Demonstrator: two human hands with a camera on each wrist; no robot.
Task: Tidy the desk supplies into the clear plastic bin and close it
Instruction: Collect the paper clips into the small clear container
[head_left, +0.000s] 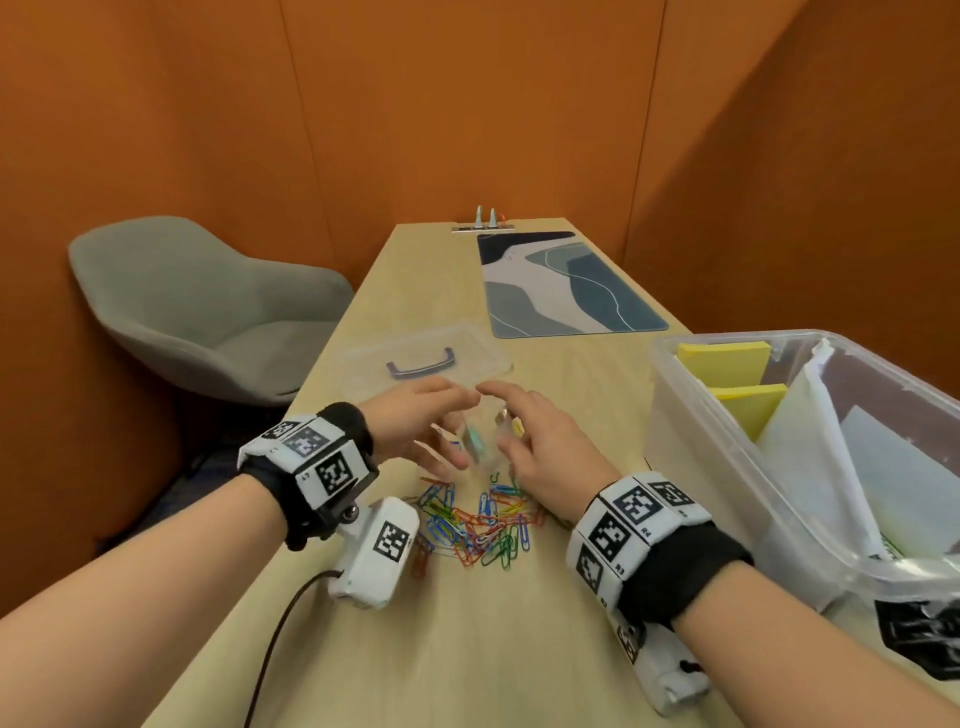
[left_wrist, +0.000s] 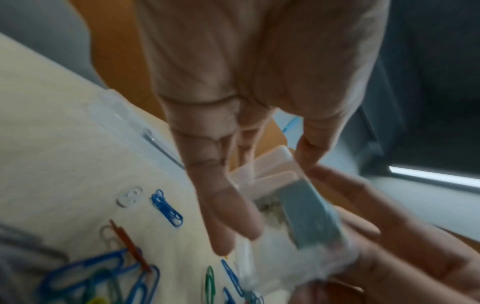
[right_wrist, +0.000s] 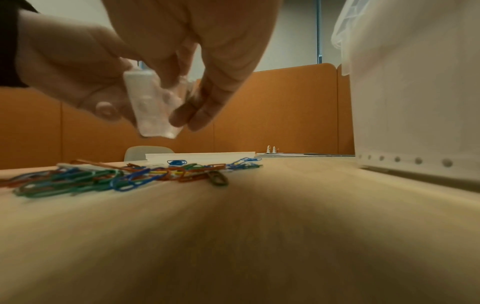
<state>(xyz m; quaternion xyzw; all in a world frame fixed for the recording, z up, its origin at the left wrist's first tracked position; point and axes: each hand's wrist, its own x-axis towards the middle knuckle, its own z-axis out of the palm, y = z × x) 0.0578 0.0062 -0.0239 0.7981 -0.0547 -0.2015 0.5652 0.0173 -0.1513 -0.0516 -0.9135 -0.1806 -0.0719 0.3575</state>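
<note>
Together both hands grip a small clear box (head_left: 480, 441), left hand (head_left: 415, 421), right hand (head_left: 540, 447), paper clips (head_left: 478, 525) just below them, clear plastic bin (head_left: 691, 415) right of the right hand.

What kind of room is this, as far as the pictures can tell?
Probably a small office booth or meeting nook. Orange padded walls close in a narrow wooden desk, a grey shell chair stands beside it, and a patterned desk mat lies at the far end.

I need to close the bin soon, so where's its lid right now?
In the head view the clear lid, dark handle up, lies flat on the desk just beyond both hands, left of the open bin and near the patterned mat.
</note>
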